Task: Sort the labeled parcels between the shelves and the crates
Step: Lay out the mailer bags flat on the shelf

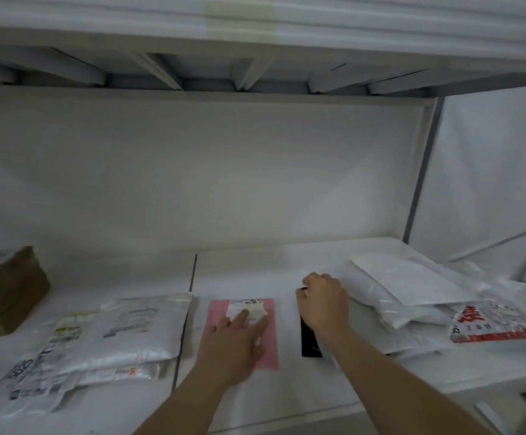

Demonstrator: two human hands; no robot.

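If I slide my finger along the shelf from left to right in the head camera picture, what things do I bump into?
Brown cardboard box → pile of white plastic mailer bags with printed labels → pink flat envelope with a white label, left hand on it → black flat rectangular object under the right hand → heap of white plastic parcels, one printed red.

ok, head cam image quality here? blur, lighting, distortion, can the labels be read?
Head view: dim, flat light, soft overall. Left hand is motion-smeared on the pink flat mailer, whose label is unreadable. Right hand is sharper, gripping a black flat object. Wide-angle bending shows in the shelf upright. A greenish patch tints the upper shelf edge.
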